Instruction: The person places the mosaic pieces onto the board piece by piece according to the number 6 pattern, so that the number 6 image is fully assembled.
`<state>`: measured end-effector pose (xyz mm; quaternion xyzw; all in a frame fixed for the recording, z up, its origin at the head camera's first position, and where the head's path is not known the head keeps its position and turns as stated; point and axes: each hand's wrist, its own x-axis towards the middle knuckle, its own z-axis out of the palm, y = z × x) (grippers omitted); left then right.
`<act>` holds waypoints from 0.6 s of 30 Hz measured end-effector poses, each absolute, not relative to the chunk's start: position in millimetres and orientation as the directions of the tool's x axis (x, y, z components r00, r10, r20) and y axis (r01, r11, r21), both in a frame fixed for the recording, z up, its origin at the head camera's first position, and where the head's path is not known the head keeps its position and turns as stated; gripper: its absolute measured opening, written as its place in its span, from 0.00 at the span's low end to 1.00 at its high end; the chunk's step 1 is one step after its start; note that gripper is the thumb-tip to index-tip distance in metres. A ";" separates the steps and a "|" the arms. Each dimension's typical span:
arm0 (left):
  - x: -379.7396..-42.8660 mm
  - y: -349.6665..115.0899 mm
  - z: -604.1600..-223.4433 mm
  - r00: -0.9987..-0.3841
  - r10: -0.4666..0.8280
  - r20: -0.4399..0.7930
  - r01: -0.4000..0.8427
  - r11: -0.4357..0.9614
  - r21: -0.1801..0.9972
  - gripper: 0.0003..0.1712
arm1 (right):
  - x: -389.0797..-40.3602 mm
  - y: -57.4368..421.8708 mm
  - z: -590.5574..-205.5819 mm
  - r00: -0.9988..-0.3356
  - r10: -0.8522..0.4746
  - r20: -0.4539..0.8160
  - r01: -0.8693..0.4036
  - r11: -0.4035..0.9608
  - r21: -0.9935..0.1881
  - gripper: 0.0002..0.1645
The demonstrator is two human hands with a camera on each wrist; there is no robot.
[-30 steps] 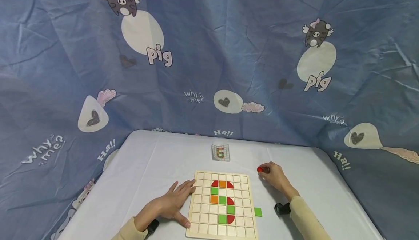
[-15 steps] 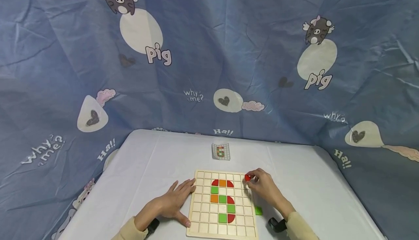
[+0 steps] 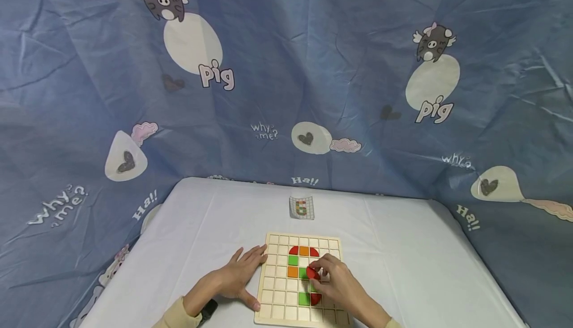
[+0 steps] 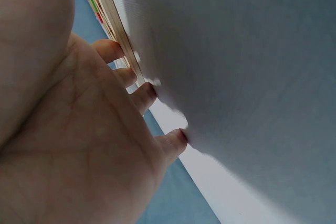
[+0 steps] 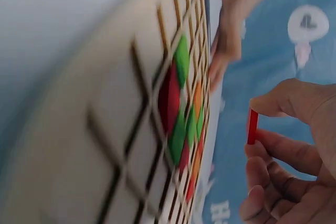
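A wooden grid board (image 3: pixel 278 298) lies on the table with red quarter-round, orange and green square tiles set in its cells. My left hand (image 3: pixel 238 274) rests along the board's left side, fingers spread and fingertips at its edge; the left wrist view shows the fingers beside the board's side edge (image 4: pixel 113 11). Between thumb and fingertips, my right hand (image 3: pixel 339 284) pinches a red tile (image 5: pixel 252 127) with a rounded edge, over the middle of the board. In the head view this hand partly covers the green tile (image 3: pixel 302 273) and other tiles under it.
Behind the board stands a small pattern card (image 3: pixel 302 208) printed with a coloured grid figure. White cloth covers the table (image 3: pixel 233 213), and a blue curtain (image 3: pixel 268 94) with pig prints hangs around its back and sides.
My right hand has carried the red tile leftward and nearer, from the table right of the board to over its middle. The loose green tile is now hidden. My left hand has stayed put.
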<state>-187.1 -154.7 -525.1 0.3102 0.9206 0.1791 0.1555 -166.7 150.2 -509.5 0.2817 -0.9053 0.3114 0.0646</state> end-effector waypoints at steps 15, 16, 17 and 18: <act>-186.2 -154.7 -526.5 -0.764 0.622 -0.173 0.515 0.749 0.417 0.71 | -138.0 114.6 -522.9 -0.769 -0.602 0.213 -0.631 0.666 -0.397 0.14; -186.2 -154.4 -526.0 -0.765 0.620 -0.174 0.512 0.749 0.420 0.71 | -137.6 114.3 -524.6 -0.764 -0.609 0.214 -0.638 0.661 -0.395 0.14; -186.2 -154.3 -525.5 -0.765 0.620 -0.174 0.511 0.749 0.423 0.71 | -137.4 113.9 -526.1 -0.763 -0.611 0.212 -0.639 0.661 -0.394 0.15; -186.2 -154.1 -525.0 -0.766 0.619 -0.174 0.509 0.749 0.424 0.71 | -137.2 113.5 -527.5 -0.762 -0.613 0.210 -0.640 0.661 -0.392 0.14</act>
